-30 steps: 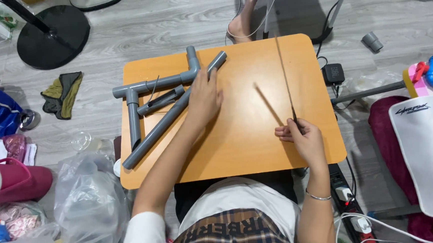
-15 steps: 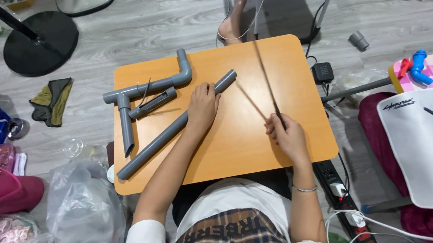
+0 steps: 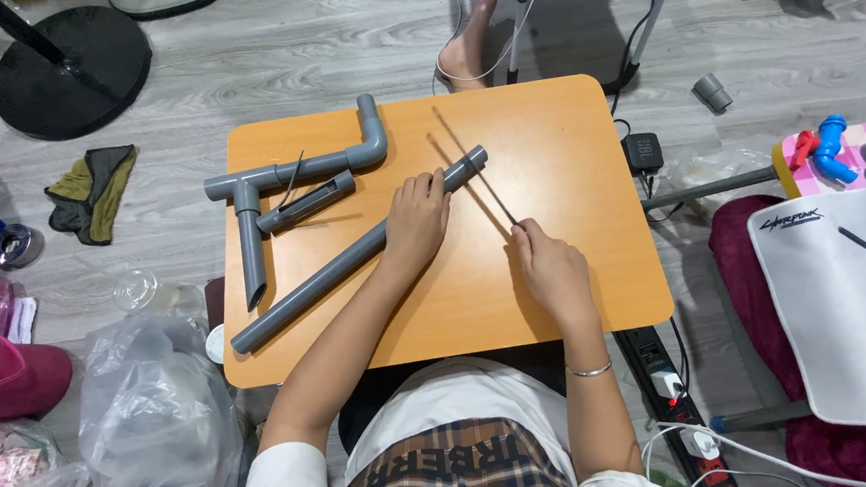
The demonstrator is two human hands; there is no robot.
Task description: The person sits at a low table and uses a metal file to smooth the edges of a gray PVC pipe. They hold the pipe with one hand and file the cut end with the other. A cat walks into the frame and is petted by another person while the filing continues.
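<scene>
A long grey plastic pipe (image 3: pixel 331 272) lies diagonally on the orange table (image 3: pixel 579 152). My left hand (image 3: pixel 416 222) presses down on its upper part. My right hand (image 3: pixel 552 271) pinches the near end of a thin dark strip (image 3: pixel 477 176). The strip runs up and left across the pipe's top end, where a dark band sits around the pipe. Left of this lies a grey pipe assembly (image 3: pixel 297 170) with a tee and an elbow, and a short pipe piece (image 3: pixel 305 203) beside it.
On the floor are a black round stand base (image 3: pixel 68 71), an olive cloth (image 3: pixel 90 192), clear plastic bags (image 3: pixel 157 407), a power strip (image 3: pixel 678 409) and a grey coupling (image 3: pixel 711 90). A white mat (image 3: pixel 840 309) and a pink tray of fittings (image 3: pixel 839 158) sit right. Someone's foot (image 3: pixel 462 45) rests beyond the table.
My right hand has moved left toward the pipe, bringing the thin strip from the table's middle across the pipe's top end. My left hand stays on the pipe.
</scene>
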